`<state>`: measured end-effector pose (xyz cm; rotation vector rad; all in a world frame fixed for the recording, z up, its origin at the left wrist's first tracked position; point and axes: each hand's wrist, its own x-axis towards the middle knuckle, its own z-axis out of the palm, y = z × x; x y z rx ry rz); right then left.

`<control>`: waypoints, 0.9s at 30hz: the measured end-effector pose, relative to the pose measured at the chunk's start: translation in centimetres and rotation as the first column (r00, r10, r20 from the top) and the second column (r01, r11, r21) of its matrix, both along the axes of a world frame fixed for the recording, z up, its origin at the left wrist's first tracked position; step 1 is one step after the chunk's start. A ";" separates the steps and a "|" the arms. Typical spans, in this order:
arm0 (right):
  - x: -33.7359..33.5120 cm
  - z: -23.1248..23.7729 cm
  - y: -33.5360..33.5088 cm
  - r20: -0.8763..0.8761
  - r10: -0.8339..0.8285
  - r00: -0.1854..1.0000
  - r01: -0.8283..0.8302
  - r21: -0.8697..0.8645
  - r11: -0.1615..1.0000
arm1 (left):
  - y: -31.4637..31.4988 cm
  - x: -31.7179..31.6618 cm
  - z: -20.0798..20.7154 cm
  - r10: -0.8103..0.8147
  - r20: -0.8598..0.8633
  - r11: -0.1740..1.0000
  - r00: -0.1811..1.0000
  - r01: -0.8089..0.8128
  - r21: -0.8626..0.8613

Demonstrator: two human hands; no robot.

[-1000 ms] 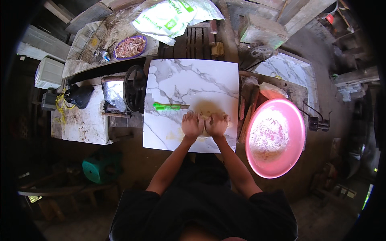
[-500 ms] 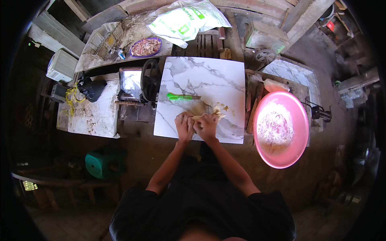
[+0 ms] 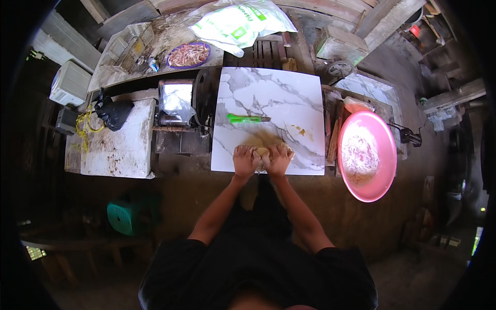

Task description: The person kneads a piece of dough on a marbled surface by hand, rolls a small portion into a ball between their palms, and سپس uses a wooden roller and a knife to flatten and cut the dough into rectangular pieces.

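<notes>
Tan dough (image 3: 262,151), white grey-veined board (image 3: 289,95), bright-green cutter (image 3: 244,119), pink basin (image 3: 386,160), black shirt (image 3: 222,268)

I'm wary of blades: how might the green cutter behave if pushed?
The green cutter would probably slide rather than roll, since it lies flat on the smooth-looking marbled board. It is likely light, being slim.

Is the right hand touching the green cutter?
Apart. The head view shows it: the right hand is nearer the person, with a strip of the marbled board visible between it and the green cutter.
</notes>
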<state>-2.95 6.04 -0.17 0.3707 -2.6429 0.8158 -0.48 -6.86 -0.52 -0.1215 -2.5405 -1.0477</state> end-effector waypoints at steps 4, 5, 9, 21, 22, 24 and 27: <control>0.2 -0.2 -0.8 -0.038 -0.073 0.997 0.073 -0.011 0.997 | -0.2 -0.7 -0.5 0.069 -0.064 0.997 0.996 -0.067 0.038; 0.3 -0.3 -0.8 -0.035 -0.083 0.996 0.083 -0.008 0.997 | -0.3 -0.7 -0.5 0.081 -0.071 0.996 0.994 -0.078 0.037; 0.7 -0.7 -1.7 -0.010 -0.124 0.992 0.124 0.020 0.992 | -1.3 -0.5 0.1 0.121 -0.014 0.993 0.993 -0.121 0.005; -6.2 -1.2 -3.4 -0.105 0.115 0.988 -0.127 -0.112 0.986 | -2.3 -5.0 -0.1 0.376 -0.001 0.926 0.927 -0.376 0.040; -6.1 -0.9 -3.3 -0.111 0.113 0.987 -0.126 -0.120 0.985 | -2.2 -4.6 0.2 0.344 -0.025 0.934 0.939 -0.339 0.110; -5.3 -0.1 -2.5 -0.247 0.079 0.966 -0.119 -0.153 0.981 | -1.1 -3.7 1.6 0.294 -0.040 0.944 0.955 -0.284 0.165; -2.4 1.4 0.1 -0.218 0.084 0.972 -0.115 -0.133 0.984 | 0.1 -2.2 1.6 0.169 -0.090 0.962 0.981 -0.145 0.232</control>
